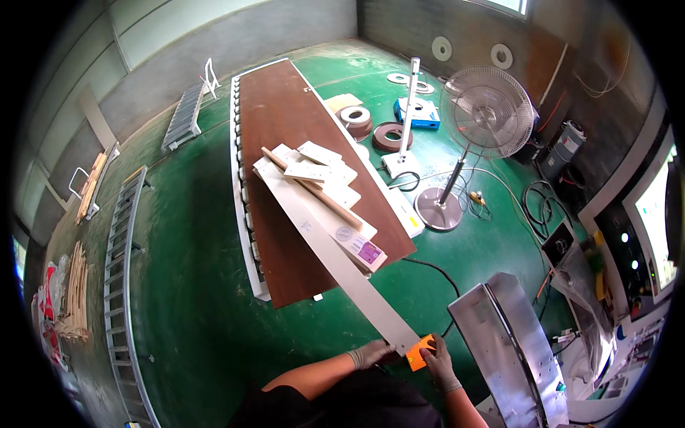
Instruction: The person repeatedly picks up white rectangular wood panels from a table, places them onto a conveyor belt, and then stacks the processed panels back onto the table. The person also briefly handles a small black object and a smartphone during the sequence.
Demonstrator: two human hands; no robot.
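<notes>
A long, narrow pale grey board (335, 267) slants from the brown panel down toward me, its near end close to my body. My left hand (371, 353), in a grey glove, is closed on the left edge of that near end. In my right hand (442, 365), also gloved, is an orange box-shaped tool (419, 353), held against the board's end; its exact kind cannot be made out. The board's far part rests among several white panels (339, 192) piled loosely on the large brown panel (267, 114). A thin wooden strip (314, 189) lies across the pile.
White rollers (242, 178) line the brown panel's left side. A standing fan (485, 114), rolls of brown edging (392, 137) and cables are on the green floor at right. A metal housing (506, 349) and a machine with a screen (656, 207) stand close on my right; a roller conveyor (118, 285) stands left.
</notes>
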